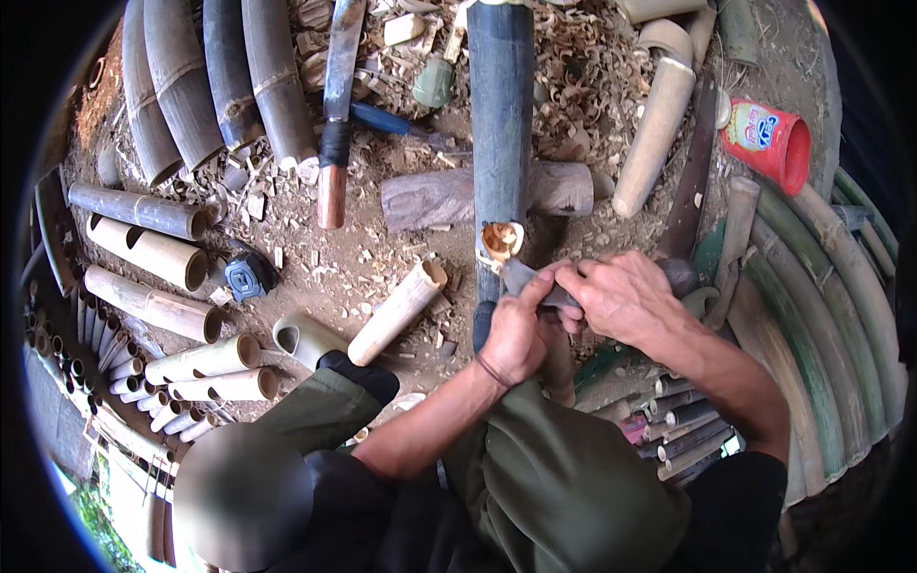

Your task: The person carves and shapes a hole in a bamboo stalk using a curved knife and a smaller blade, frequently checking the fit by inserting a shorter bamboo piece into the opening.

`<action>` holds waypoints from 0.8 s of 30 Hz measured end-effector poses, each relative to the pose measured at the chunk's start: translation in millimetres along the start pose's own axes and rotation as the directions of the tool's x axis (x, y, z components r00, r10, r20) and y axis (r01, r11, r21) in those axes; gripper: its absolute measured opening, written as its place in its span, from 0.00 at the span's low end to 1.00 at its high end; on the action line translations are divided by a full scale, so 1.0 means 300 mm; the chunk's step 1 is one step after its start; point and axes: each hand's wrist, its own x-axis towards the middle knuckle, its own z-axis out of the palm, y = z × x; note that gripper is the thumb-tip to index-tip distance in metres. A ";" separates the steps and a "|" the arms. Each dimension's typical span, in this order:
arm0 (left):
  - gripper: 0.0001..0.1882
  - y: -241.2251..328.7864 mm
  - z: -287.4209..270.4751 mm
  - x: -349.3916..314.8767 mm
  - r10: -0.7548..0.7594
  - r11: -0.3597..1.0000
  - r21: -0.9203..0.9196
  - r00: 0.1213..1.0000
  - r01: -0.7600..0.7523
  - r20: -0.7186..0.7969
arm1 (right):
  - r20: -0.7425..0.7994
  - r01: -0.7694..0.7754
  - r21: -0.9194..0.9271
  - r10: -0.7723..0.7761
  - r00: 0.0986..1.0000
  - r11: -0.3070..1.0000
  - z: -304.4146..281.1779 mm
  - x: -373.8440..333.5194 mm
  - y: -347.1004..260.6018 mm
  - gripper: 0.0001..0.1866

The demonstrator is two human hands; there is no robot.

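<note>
Bare dirt ground (315, 267) strewn with wood chips and curled shavings carries everything. At far left lie cut bamboo tubes (153, 306), pale and open-ended, with darker thick sections (210, 76) above them and a small tape measure (246, 279) nearby. A long knife (336, 95) with a dark wrapped handle lies blade-up toward the top. In the middle a dark bamboo pole (501, 115) runs down the view across a short log (430, 198), its lower end notched to pale raw wood. The left hand (521, 329) is clenched around a grey blade (521, 277) just below that notch, and the right hand (621, 296) is closed over the same tool from the other side. The pole looks stiff, hard and fairly heavy, its skin smooth and likely slippery; the surest hold seems the shaft just below the cut. The blade's handle and edge are hidden by the fingers. A red cup (769, 143) and curved green strips (821, 315) sit at right; the pole's top is cut off.
</note>
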 end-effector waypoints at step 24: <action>0.21 0.128 0.072 0.024 0.317 0.712 0.673 0.947 -0.199 -0.055 | -0.241 -0.186 0.089 0.203 0.949 0.978 0.084 0.042 -0.031 0.17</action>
